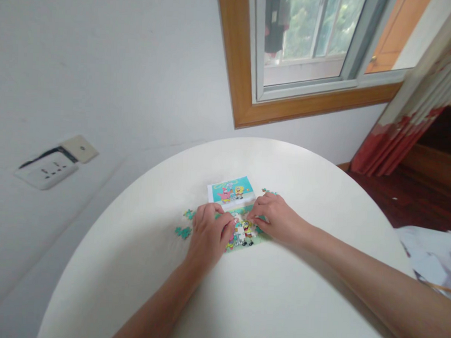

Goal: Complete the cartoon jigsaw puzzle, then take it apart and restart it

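A partly assembled jigsaw puzzle [239,233] with cartoon figures lies flat on the white round table [220,298]. My left hand [209,233] rests over its left side, fingers bent and thumb on the picture; the fingertips are partly hidden. From the right, my right hand [274,216] reaches over the puzzle's upper part, thumb and index finger pinched on a puzzle piece that is mostly covered. Behind both hands is a picture card [234,190] with a pink figure and a yellow one.
Loose teal puzzle pieces [183,232] lie left of my left hand, and more pieces [268,191] beyond my right hand. A wall with a socket [48,169] and a wood-framed window [307,95] borders the table. A curtain [393,131] hangs at the right.
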Demonstrator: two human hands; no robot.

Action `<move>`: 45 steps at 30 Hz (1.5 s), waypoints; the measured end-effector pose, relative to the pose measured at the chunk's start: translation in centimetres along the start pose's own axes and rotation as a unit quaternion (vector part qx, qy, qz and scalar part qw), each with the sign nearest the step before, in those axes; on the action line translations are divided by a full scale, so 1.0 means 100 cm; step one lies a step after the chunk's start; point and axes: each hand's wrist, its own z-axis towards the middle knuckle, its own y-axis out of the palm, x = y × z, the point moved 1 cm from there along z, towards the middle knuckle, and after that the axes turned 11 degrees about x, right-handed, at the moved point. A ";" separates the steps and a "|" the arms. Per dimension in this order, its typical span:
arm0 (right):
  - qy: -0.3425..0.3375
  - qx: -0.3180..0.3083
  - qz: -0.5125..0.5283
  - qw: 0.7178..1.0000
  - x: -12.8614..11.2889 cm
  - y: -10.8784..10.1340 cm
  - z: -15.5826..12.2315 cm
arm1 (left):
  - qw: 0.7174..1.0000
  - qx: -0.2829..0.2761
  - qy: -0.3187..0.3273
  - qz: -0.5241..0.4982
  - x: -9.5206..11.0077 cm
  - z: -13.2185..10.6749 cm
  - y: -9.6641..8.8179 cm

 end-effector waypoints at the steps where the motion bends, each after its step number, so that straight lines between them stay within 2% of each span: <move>1: 0.000 -0.002 -0.002 1.000 -0.001 0.000 0.000 | 1.000 0.002 0.001 0.007 0.001 0.000 0.000; 6: -0.004 -0.022 -0.014 1.000 -0.007 0.001 -0.001 | 1.000 0.002 0.004 0.022 0.001 0.001 0.000; 11: -0.002 -0.011 -0.017 1.000 -0.001 0.001 0.000 | 1.000 -0.002 0.006 0.007 0.001 0.001 -0.001; 20: -0.016 0.013 0.145 0.989 0.003 -0.001 0.004 | 0.996 0.006 -0.012 -0.086 0.006 0.002 -0.005; 23: 0.018 0.000 0.193 0.981 0.001 0.000 0.003 | 0.994 0.009 -0.014 -0.106 0.009 0.002 -0.006; 27: 0.097 -0.030 0.246 0.964 0.001 0.002 0.002 | 0.992 0.012 -0.012 -0.122 0.009 0.002 -0.008; 31: 0.139 -0.044 0.240 0.960 0.009 -0.001 0.002 | 0.990 0.006 -0.015 -0.139 0.008 0.002 -0.007; 35: 0.168 -0.044 0.216 0.961 0.020 -0.007 0.004 | 0.988 -0.036 0.018 -0.146 0.008 0.000 -0.004; 40: 0.170 -0.035 0.222 0.959 0.028 -0.007 0.004 | 0.981 -0.095 0.077 -0.153 0.014 -0.003 -0.004; 45: 0.217 -0.039 0.289 0.931 0.026 -0.007 0.004 | 0.978 -0.115 0.112 -0.133 0.020 -0.006 -0.007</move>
